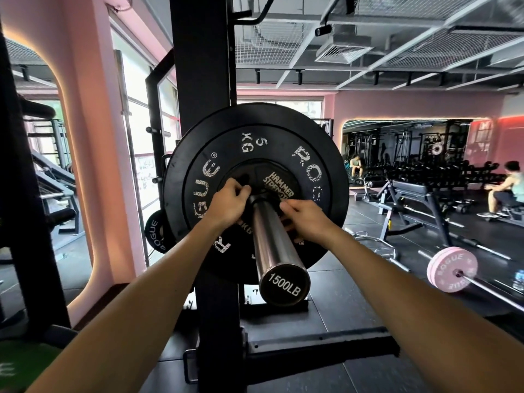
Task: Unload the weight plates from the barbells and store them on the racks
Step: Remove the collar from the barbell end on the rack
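Observation:
A steel barbell sleeve [272, 242] points toward me, its end cap marked 1500LB. On it sits a small black Hammer Strength plate [279, 184], in front of a black Rogue 5 kg bumper plate [255, 146] and a larger black plate [337, 165] behind. My left hand [228, 201] grips the small plate's left edge, fingers curled into its grip hole. My right hand [307, 219] grips the same plate on the right of the sleeve, its fingertips hidden behind the hand.
A black rack upright [202, 75] stands behind the plates, with a small Rogue plate [154, 231] stored low on the left. To the right lie a barbell with pink Rogue plates [452, 269], a bench [408, 191] and a seated person [507, 188].

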{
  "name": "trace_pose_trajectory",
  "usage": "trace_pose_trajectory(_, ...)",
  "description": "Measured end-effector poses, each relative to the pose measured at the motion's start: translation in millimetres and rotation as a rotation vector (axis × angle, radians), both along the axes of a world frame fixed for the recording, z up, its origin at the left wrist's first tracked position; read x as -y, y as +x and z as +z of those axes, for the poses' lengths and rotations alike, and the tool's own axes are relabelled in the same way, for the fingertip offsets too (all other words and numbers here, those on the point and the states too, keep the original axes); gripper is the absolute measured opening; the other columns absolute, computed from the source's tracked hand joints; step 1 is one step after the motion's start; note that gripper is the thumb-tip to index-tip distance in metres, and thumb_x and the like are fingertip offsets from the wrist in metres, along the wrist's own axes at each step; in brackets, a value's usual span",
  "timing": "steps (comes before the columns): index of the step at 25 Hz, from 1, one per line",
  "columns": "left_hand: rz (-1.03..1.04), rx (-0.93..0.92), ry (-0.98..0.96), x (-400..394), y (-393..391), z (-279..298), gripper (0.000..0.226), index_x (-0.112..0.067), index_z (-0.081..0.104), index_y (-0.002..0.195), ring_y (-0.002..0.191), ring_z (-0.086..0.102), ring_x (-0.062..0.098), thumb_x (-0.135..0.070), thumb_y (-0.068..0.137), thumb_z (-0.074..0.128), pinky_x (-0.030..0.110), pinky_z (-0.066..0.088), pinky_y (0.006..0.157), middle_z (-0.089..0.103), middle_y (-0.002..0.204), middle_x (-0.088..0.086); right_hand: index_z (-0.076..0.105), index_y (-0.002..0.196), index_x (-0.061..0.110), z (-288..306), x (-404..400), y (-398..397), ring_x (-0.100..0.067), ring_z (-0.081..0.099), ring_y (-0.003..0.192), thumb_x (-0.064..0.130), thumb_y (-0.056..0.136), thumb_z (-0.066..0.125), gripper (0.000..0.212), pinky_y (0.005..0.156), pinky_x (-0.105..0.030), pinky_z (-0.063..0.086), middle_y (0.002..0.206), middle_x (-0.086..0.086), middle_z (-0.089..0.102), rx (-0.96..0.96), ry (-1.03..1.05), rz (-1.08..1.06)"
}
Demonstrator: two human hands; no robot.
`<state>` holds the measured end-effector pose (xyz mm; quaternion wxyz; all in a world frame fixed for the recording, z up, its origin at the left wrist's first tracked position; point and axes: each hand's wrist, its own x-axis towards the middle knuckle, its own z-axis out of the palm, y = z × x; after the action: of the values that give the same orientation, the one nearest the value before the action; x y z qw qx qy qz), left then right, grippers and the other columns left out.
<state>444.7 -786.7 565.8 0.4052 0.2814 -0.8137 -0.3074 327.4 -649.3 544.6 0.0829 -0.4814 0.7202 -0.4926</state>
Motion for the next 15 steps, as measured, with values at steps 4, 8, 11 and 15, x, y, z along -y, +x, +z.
trace_pose_trajectory(4, 0.109, 0.116, 0.0, -9.4, 2.0, -6.9, 0.029, -0.007, 0.043, 0.107, 0.103, 0.054, 0.041, -0.034, 0.101, 0.036, 0.031, 0.039, 0.074, 0.057, 0.115, 0.029, 0.065, 0.094, 0.0, 24.1, 2.7, 2.4, -0.029, 0.071, 0.069, 0.049, 0.099, 0.036, 0.057, 0.059, -0.045, 0.06, 0.084, -0.017, 0.072, -0.093, 0.06, -0.09)
trace_pose_trajectory(8, -0.051, 0.015, 0.222, -13.4, 1.4, -3.0, 0.016, -0.009, 0.031, 0.103, 0.069, 0.055, 0.022, -0.024, 0.101, 0.036, 0.027, 0.047, 0.041, 0.051, 0.1, 0.015, 0.061, 0.077, 0.002, 47.2, 13.5, 5.1, -0.031, 0.069, 0.057, 0.067, 0.093, 0.027, 0.075, 0.053, -0.038, 0.059, 0.07, -0.015, 0.069, -0.168, 0.225, -0.209)
trace_pose_trajectory(11, -0.105, -0.031, 0.336, -14.5, -2.6, -2.2, 0.019, -0.013, 0.025, 0.104, 0.072, 0.054, 0.015, -0.031, 0.102, 0.032, 0.03, 0.053, 0.045, 0.046, 0.095, 0.005, 0.062, 0.083, 0.009, 54.3, 23.3, 9.5, -0.028, 0.067, 0.068, 0.079, 0.083, 0.029, 0.078, 0.064, -0.032, 0.055, 0.081, -0.011, 0.068, -0.23, 0.354, -0.31)
trace_pose_trajectory(15, -0.1, -0.018, 0.353, -13.6, -7.6, 1.2, 0.033, -0.016, 0.023, 0.107, 0.087, 0.057, 0.017, -0.046, 0.099, 0.035, 0.032, 0.056, 0.048, 0.049, 0.101, 0.004, 0.054, 0.133, 0.015, 49.8, 37.4, 4.8, -0.032, 0.061, 0.114, 0.084, 0.076, 0.029, 0.093, 0.101, -0.04, 0.046, 0.131, -0.011, 0.059, -0.262, 0.421, -0.38)
